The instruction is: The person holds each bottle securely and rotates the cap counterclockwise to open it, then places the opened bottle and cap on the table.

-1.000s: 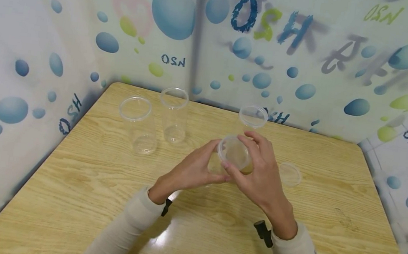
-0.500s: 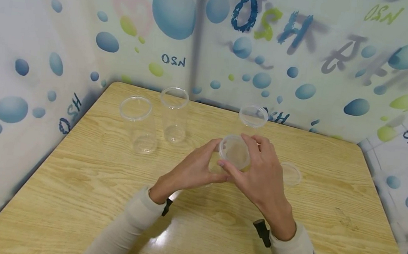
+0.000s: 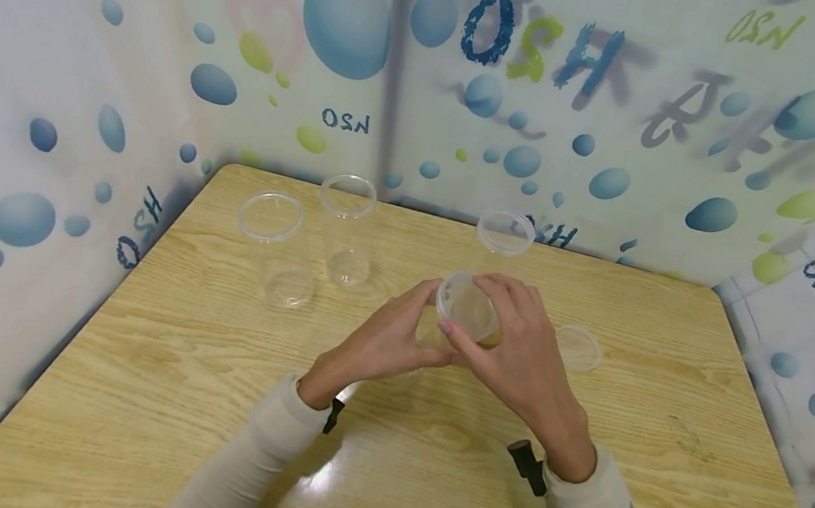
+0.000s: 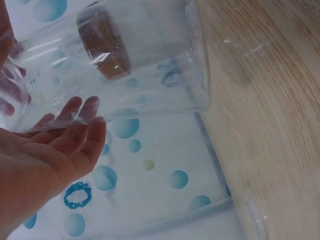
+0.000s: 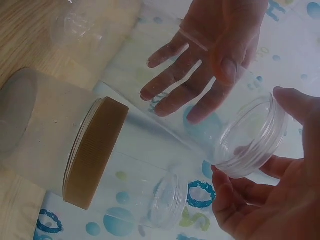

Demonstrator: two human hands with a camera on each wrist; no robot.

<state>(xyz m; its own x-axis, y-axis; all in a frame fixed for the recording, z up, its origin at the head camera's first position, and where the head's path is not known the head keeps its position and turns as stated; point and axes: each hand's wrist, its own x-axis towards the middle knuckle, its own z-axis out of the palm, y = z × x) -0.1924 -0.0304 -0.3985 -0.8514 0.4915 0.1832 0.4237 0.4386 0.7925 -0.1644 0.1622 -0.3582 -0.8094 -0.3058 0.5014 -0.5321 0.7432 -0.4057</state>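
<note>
Above the middle of the table I hold a clear plastic jar (image 4: 150, 65), tilted, between both hands. My left hand (image 3: 383, 333) grips its body, fingers curled round the side. My right hand (image 3: 525, 360) holds the round top (image 3: 468, 304) with thumb and fingers at the rim; ridges show there in the right wrist view. I cannot tell whether a separate clear lid sits on it. Close by stands a jar with a brown lid (image 5: 95, 152), seen through the held jar in the left wrist view. My hands mostly hide it in the head view.
Two clear jars (image 3: 271, 218) stand upright at the table's back left. Another clear jar (image 3: 505, 233) stands near the back edge, partly behind my hands. A clear round piece (image 3: 579, 349) is right of my right hand. Patterned walls (image 3: 529, 117) border the wooden table (image 3: 427, 482).
The right hand's fingers drew back slightly to the right along the jar's top, then came round its rim again. The left hand and the jar's position are almost unchanged.
</note>
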